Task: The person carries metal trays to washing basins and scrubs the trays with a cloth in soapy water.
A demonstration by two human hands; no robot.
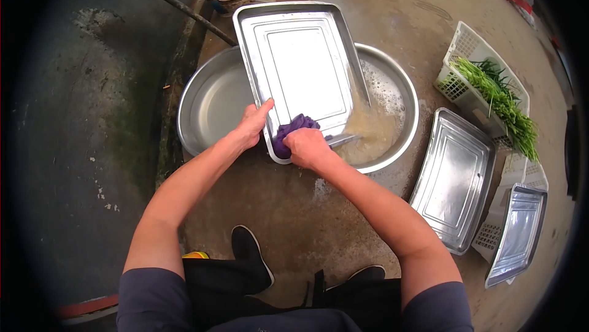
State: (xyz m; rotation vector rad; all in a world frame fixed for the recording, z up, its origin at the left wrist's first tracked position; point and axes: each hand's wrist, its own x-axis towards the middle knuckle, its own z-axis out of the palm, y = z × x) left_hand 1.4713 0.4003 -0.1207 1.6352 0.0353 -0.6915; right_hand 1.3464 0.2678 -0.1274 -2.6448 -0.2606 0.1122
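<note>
Head view — held tray (307, 68), long axis forward, far end leftward.

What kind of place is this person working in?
Probably an outdoor yard used for kitchen washing-up: a wet concrete floor, a metal basin of cloudy, sudsy water, and a plastic crate of leafy greens.

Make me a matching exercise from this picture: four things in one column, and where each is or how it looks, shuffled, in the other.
Things
1. Cloth
2. Leafy greens
3. Basin on the right
4. Tray over the basins

Places, colours or states
A. Holding murky, foamy water
B. Gripped at its edge by the left hand
C. Purple, in the right hand
D. In a white basket

Right pairs: 1-C, 2-D, 3-A, 4-B
</note>
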